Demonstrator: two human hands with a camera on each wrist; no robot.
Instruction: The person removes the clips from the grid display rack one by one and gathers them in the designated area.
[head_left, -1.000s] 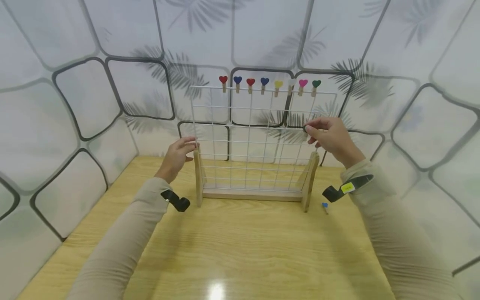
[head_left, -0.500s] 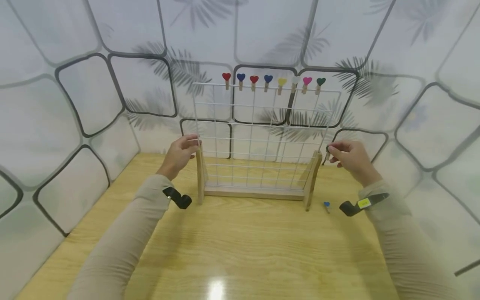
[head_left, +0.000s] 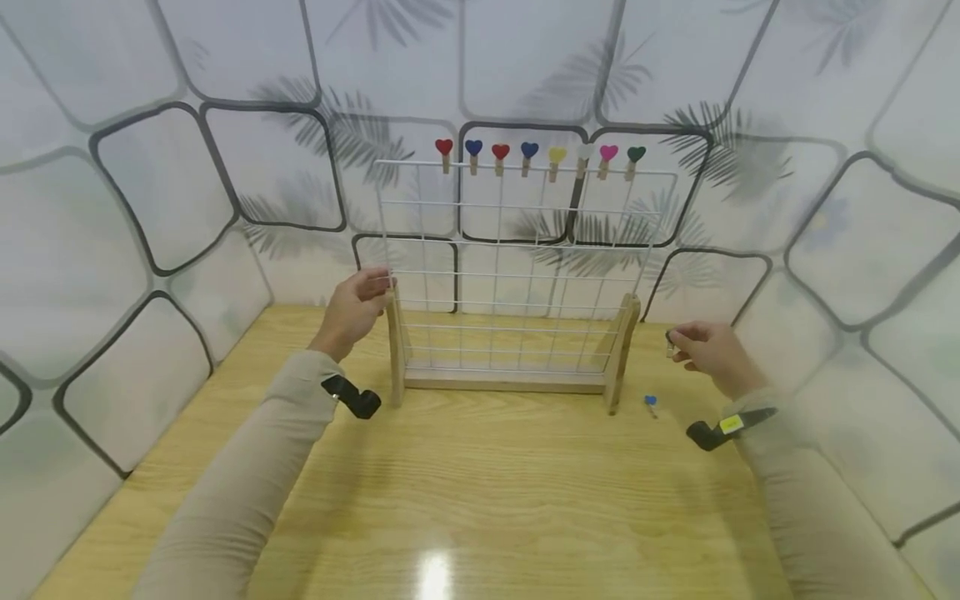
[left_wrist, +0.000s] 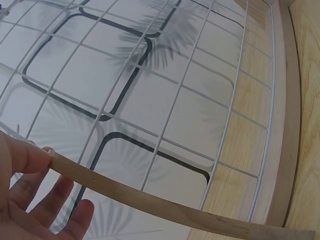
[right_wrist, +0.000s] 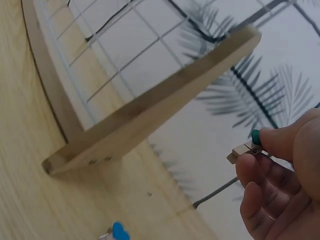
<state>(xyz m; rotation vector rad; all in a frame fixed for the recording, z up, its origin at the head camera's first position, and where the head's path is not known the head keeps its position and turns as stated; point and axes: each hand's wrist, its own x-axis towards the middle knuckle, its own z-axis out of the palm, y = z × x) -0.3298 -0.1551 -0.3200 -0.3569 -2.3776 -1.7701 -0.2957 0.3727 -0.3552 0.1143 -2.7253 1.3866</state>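
A white wire grid [head_left: 517,250] stands upright in a wooden stand [head_left: 502,382] on the table. Several heart-topped wooden pegs [head_left: 540,154] are clipped along its top wire. My left hand [head_left: 358,304] holds the top of the left wooden post [left_wrist: 150,200], thumb [left_wrist: 25,155] at its end and fingers behind the grid. My right hand [head_left: 708,350] hovers low, right of the right post [right_wrist: 165,105], and pinches a small wooden peg [right_wrist: 242,149] with a dark green heart [right_wrist: 256,136]. A blue-headed peg [head_left: 650,403] lies on the table by the right post's foot.
The wooden table [head_left: 480,500] stretches toward me in front of the stand. Padded white walls [head_left: 150,208] with dark seams and leaf prints enclose the table at the back and on both sides. A dark wrist strap [head_left: 352,397] sits on each sleeve.
My right hand has come down and to the right, from the grid's right middle to low beside the right post, still pinching the peg. The left hand has stayed on the left post.
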